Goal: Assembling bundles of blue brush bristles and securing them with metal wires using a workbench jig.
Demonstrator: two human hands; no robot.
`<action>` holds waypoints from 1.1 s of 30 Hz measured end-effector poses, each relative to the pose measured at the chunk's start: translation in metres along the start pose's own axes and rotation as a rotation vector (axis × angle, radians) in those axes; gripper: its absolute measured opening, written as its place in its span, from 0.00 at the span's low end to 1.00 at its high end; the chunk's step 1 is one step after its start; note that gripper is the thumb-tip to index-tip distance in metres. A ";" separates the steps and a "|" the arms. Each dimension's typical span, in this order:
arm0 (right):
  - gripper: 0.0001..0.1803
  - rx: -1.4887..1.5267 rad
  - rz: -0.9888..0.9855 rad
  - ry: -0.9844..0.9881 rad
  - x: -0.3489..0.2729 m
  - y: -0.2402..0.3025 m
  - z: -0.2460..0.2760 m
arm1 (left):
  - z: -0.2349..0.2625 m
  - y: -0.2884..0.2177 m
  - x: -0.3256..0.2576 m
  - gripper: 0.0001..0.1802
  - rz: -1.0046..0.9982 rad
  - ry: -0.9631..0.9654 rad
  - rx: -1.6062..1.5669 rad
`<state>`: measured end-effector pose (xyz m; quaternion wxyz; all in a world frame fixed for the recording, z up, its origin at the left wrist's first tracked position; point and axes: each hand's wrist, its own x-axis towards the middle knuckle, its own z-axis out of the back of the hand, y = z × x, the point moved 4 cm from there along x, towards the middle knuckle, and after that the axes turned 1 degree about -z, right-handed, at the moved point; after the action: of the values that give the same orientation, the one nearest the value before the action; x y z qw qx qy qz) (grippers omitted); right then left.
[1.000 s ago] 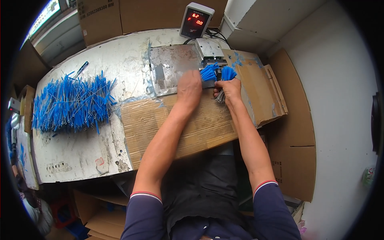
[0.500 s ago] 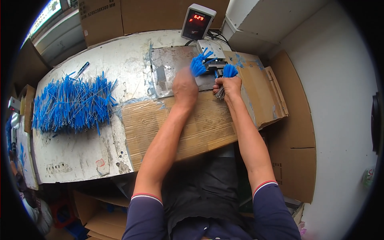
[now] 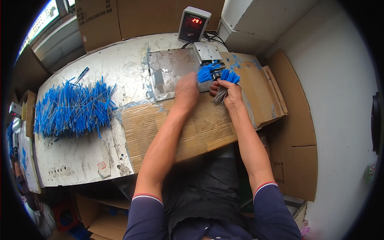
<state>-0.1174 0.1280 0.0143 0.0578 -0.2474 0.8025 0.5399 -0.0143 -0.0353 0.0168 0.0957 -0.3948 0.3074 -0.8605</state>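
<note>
Although 2 bunches of blue-ended wire pieces are in the hands, a large loose pile (image 3: 76,108) of similar pieces lies at the left of the white table (image 3: 80,160), so much of the work looks to be left. The left hand (image 3: 187,91), slightly blurred, is closed round the left bunch (image 3: 205,75), whose blue ends fan out beyond it; I cannot tell exactly how its fingers sit. The right hand (image 3: 230,93) has thumb and fingers curled closed about the right bunch (image 3: 229,77), blue ends pointing up and away, thin metal stems showing below. Both bunches are near the front of a small metal device (image 3: 207,53), which stands by a metal plate (image 3: 170,60) with a lit display (image 3: 194,24) behind it. How many pieces are already dealt with, I cannot tell.
</note>
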 end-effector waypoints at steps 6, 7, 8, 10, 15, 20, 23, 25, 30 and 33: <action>0.07 -0.102 0.081 -0.041 -0.011 0.004 0.001 | 0.003 0.000 0.001 0.11 0.012 0.030 0.016; 0.07 -0.132 0.083 -0.047 -0.011 0.004 0.002 | 0.003 0.000 0.001 0.11 0.020 0.040 0.017; 0.07 -0.133 0.083 -0.047 -0.011 0.004 0.002 | 0.002 -0.001 0.001 0.11 0.028 0.049 0.018; 0.06 -0.129 0.110 -0.051 -0.013 0.004 0.004 | 0.002 -0.004 0.001 0.07 0.013 0.013 0.010; 0.06 -0.109 0.093 0.008 -0.019 0.004 0.000 | 0.002 -0.004 0.000 0.05 -0.086 -0.061 0.054; 0.07 -0.139 0.132 -0.025 -0.021 0.006 0.001 | 0.000 -0.004 -0.001 0.02 -0.030 0.004 0.212; 0.08 -0.195 0.135 0.033 -0.021 0.006 -0.001 | 0.006 -0.001 0.000 0.02 0.032 -0.103 0.080; 0.09 -0.262 0.162 0.043 -0.024 0.008 -0.005 | 0.008 0.001 0.000 0.03 0.082 -0.105 0.043; 0.09 -0.384 0.091 0.135 -0.033 0.007 -0.019 | 0.013 -0.004 0.001 0.10 0.083 -0.155 -0.174; 0.11 -0.408 0.051 0.206 -0.038 0.001 -0.031 | 0.013 -0.008 0.000 0.13 0.041 -0.100 -0.275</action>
<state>-0.0793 0.1133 0.0411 -0.0894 -0.2874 0.6842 0.6643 -0.0043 -0.0346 0.0280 0.0733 -0.4402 0.4250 -0.7875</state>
